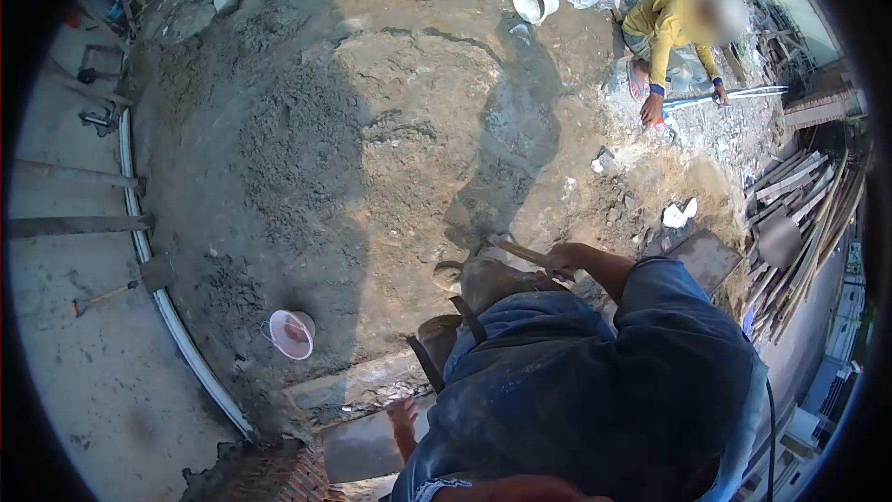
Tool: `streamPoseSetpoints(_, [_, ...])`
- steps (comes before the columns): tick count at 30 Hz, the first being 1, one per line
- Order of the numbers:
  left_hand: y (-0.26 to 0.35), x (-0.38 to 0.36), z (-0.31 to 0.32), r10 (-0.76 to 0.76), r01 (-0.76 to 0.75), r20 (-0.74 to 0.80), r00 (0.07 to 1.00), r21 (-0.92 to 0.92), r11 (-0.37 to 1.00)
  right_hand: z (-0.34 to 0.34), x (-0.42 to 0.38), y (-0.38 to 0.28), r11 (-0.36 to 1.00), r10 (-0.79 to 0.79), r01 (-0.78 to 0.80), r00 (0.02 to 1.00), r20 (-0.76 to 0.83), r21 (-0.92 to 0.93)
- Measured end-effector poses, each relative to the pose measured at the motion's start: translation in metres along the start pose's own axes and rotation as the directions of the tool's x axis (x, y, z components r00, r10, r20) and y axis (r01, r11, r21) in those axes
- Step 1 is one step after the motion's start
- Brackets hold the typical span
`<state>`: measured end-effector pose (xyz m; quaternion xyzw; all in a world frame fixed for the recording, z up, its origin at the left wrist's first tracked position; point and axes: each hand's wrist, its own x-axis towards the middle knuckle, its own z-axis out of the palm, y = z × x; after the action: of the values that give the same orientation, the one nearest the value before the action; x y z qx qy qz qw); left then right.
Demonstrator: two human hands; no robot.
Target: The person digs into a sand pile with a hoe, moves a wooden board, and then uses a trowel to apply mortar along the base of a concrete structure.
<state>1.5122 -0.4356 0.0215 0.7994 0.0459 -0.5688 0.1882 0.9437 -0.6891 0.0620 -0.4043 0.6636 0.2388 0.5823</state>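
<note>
Wooden handle gripped over a mound of grey sand.

A pale, worn wooden tool handle [520,251] slants across the person's knee, held at its near end in the right hand [560,260]. Its far end points towards the sand heap [390,130]. The tool's head cannot be made out.

Pink bucket [292,334] on grey-brown ground [372,130]; white bucket [534,2] farther off; a crouching person's yellow shirt [662,26]; red bricks [283,476]; dusty blue clothing [595,381].
</note>
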Motion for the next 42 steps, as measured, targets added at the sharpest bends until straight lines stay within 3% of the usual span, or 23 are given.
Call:
streamPoseSetpoints(2, [-0.047, 0.019, -0.029, -0.031, -0.009, 0.121, 0.992, 0.315, 0.949, 0.004, -0.016, 0.006, 0.987, 0.067, -0.077, 0.995, 0.074, 0.140])
streamPoseSetpoints(4, [-0.056, 0.028, -0.043, 0.012, -0.166, 0.231, 0.973, 0.660, 0.733, 0.008, -0.052, 0.006, 0.935, 0.152, -0.175, 0.983, 0.100, 0.309])
streamPoseSetpoints(7, [-0.025, 0.055, -0.060, 0.032, -0.349, 0.375, 0.926, 0.825, 0.444, 0.019, -0.074, 0.018, 0.912, 0.099, -0.081, 0.995, -0.024, 0.401])
streamPoseSetpoints(9, [0.021, 0.070, -0.062, 0.045, -0.460, 0.469, 0.882, 0.836, 0.300, 0.024, -0.101, 0.022, 0.738, 0.197, -0.168, 0.980, 0.029, 0.653])
streamPoseSetpoints(11, [0.067, 0.106, -0.067, 0.081, -0.626, 0.622, 0.779, 0.765, 0.150, 0.033, -0.111, 0.041, 0.351, 0.137, -0.142, 0.986, 0.099, 0.926])
streamPoseSetpoints(12, [0.093, 0.124, -0.082, 0.034, -0.348, 0.409, 0.912, 0.727, 0.592, 0.036, -0.109, 0.053, 0.256, 0.071, -0.111, 0.993, 0.096, 0.960])
streamPoseSetpoints(13, [0.166, 0.076, -0.071, -0.015, -0.059, 0.169, 0.985, 0.422, 0.905, 0.037, -0.106, 0.064, 0.161, 0.003, -0.082, 0.997, 0.082, 0.984])
streamPoseSetpoints(14, [0.209, 0.083, -0.075, 0.081, -0.107, 0.301, 0.950, 0.070, 0.992, 0.034, -0.108, 0.066, 0.145, 0.006, -0.077, 0.997, 0.077, 0.986])
streamPoseSetpoints(15, [0.241, 0.089, -0.070, 0.231, -0.234, 0.078, 0.970, 0.029, 0.972, 0.030, -0.107, 0.067, 0.036, 0.024, -0.034, 0.999, 0.033, 0.999])
streamPoseSetpoints(17, [0.305, 0.062, -0.054, 0.479, -0.484, 0.138, 0.867, 0.001, 0.875, 0.021, -0.099, 0.079, -0.096, 0.033, 0.010, 0.999, -0.007, 0.995])
streamPoseSetpoints(19, [0.340, 0.004, -0.014, 0.527, -0.526, 0.122, 0.841, -0.037, 0.849, 0.007, -0.076, 0.096, -0.229, -0.014, 0.060, 0.998, -0.065, 0.972])
streamPoseSetpoints(21, [0.344, -0.023, 0.023, 0.571, -0.566, 0.109, 0.814, -0.073, 0.821, -0.010, -0.061, 0.106, -0.181, 0.002, 0.188, 0.982, -0.191, 0.965])
streamPoseSetpoints(23, [0.330, -0.031, 0.063, 0.461, -0.478, 0.142, 0.876, 0.130, 0.869, -0.034, -0.046, 0.112, -0.334, 0.099, 0.229, 0.973, -0.208, 0.914])
streamPoseSetpoints(25, [0.300, -0.007, 0.076, 0.302, -0.402, 0.354, 0.885, 0.255, 0.879, -0.067, -0.048, 0.109, -0.386, 0.151, 0.259, 0.965, -0.216, 0.886])
streamPoseSetpoints(26, [0.286, -0.002, 0.086, 0.202, -0.369, 0.419, 0.885, 0.369, 0.853, -0.079, -0.042, 0.110, -0.542, 0.123, 0.271, 0.962, -0.244, 0.796])
streamPoseSetpoints(29, [0.247, 0.003, 0.126, -0.056, -0.419, 0.546, 0.836, 0.700, 0.579, -0.118, -0.024, 0.094, -0.616, 0.269, 0.404, 0.915, -0.301, 0.677])
streamPoseSetpoints(31, [0.248, 0.001, 0.151, -0.163, -0.500, 0.605, 0.780, 0.758, 0.420, -0.135, -0.020, 0.089, -0.615, 0.244, 0.414, 0.909, -0.337, 0.671])
streamPoseSetpoints(34, [0.284, -0.008, 0.190, -0.246, -0.516, 0.687, 0.684, 0.693, 0.504, -0.152, 0.009, 0.085, -0.802, 0.231, 0.399, 0.893, -0.386, 0.444])
streamPoseSetpoints(35, [0.295, -0.019, 0.202, -0.191, -0.512, 0.702, 0.687, 0.653, 0.558, -0.157, 0.009, 0.091, -0.770, 0.199, 0.394, 0.896, -0.397, 0.502])
streamPoseSetpoints(36, [0.298, -0.046, 0.221, 0.005, -0.553, 0.636, 0.771, 0.666, 0.501, -0.167, -0.006, 0.090, -0.836, 0.168, 0.270, 0.955, -0.244, 0.478])
streamPoseSetpoints(37, [0.317, -0.095, 0.243, 0.202, -0.561, 0.533, 0.822, 0.693, 0.454, -0.163, 0.021, 0.103, -0.869, 0.037, 0.159, 0.965, -0.258, 0.469])
streamPoseSetpoints(39, [0.342, -0.140, 0.260, 0.426, -0.634, 0.473, 0.771, 0.633, 0.445, -0.163, 0.038, 0.114, -0.798, -0.076, 0.100, 0.962, -0.262, 0.595])
streamPoseSetpoints(42, [0.347, -0.152, 0.252, 0.518, -0.667, 0.423, 0.743, 0.408, 0.624, -0.176, 0.028, 0.117, -0.800, -0.038, 0.118, 0.968, -0.247, 0.588])
